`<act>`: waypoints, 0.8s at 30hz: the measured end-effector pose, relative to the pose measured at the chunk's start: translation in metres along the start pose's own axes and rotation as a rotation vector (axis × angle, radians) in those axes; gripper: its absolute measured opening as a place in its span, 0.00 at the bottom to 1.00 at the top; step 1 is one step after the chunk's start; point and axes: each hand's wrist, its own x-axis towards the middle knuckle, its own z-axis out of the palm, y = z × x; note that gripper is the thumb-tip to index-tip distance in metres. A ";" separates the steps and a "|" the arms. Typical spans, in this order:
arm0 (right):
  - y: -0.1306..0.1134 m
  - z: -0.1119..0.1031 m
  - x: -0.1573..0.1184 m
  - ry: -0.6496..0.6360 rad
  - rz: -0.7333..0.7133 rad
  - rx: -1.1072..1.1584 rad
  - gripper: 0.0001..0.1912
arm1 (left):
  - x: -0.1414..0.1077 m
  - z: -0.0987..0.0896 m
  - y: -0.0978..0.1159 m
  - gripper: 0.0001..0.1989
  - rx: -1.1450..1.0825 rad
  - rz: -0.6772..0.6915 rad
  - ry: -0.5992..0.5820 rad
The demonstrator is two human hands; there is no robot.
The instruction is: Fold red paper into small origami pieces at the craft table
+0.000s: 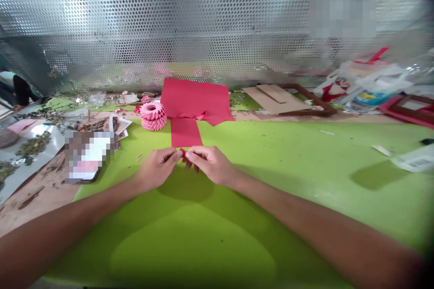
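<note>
Between the fingertips of both hands is a small red paper piece (183, 152), mostly covered by the fingers. My left hand (158, 167) pinches its left side, and my right hand (212, 165) grips its right side. Just beyond the hands lies a red paper strip (186, 132) on the green table surface (271, 153). Behind it rests a large red sheet (196, 98) with small folded red pieces (202, 115) along its front edge. A pink ring-shaped stack of folded paper (153, 116) stands left of the sheet.
A phone (88, 156) and photos (120, 127) lie left, near dried plants (33, 144). Cardboard (278, 99) and a brown frame (315, 99) are at the back right, beside plastic bags (368, 86). A white labelled packet (417, 159) lies far right. A perforated metal panel (203, 22) stands behind.
</note>
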 end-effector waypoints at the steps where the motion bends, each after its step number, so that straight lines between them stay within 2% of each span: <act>1: -0.001 0.000 -0.001 0.037 -0.007 -0.079 0.20 | 0.000 -0.001 0.000 0.22 0.005 0.007 -0.004; 9: 0.001 0.005 -0.003 0.144 -0.137 -0.392 0.19 | 0.000 0.001 -0.001 0.17 0.114 0.082 0.038; 13: 0.003 0.005 -0.005 0.141 -0.267 -0.531 0.16 | -0.002 0.003 0.001 0.16 0.186 0.082 0.067; 17: -0.001 0.002 -0.007 0.079 -0.322 -0.421 0.18 | -0.003 0.001 0.001 0.14 0.144 0.124 0.042; 20: -0.004 0.001 -0.008 0.060 -0.259 -0.265 0.20 | -0.004 -0.001 0.000 0.15 0.077 0.153 0.024; 24: -0.005 0.005 -0.007 0.007 -0.126 -0.091 0.16 | -0.005 -0.001 0.001 0.15 0.020 0.178 -0.005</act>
